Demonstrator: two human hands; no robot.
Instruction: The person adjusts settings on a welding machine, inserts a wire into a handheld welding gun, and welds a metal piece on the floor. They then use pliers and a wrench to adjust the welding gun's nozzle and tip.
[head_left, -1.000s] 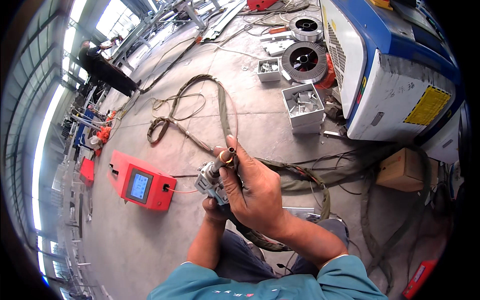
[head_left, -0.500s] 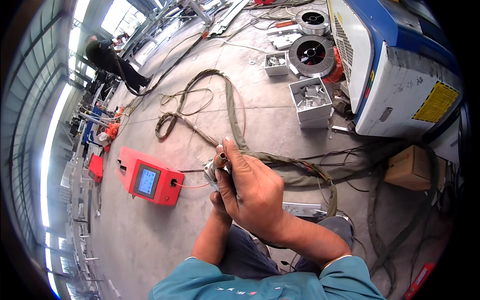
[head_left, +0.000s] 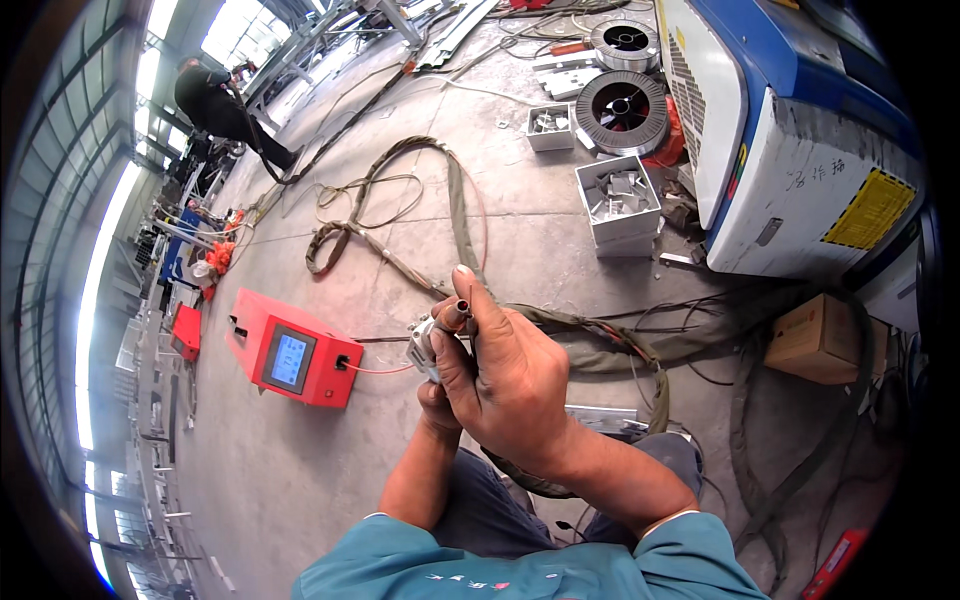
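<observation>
The metal nozzle (head_left: 455,317) has just tipped rightward, pinched by the right grip (head_left: 520,385) while the left grip (head_left: 437,405) clasps the grey tool (head_left: 420,345), so work there seems unfinished.

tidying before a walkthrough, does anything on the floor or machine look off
A sleeved cable lies in loose loops across the floor, looking strewn and a possible trip hazard. The white machine panel at right is darkly scuffed near its top, so it looks worn.

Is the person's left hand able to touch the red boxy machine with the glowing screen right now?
Probably not right away: the left hand looks busy holding the grey metal tool. Nothing bulky shows between hand and red machine, just thin cables.
</observation>
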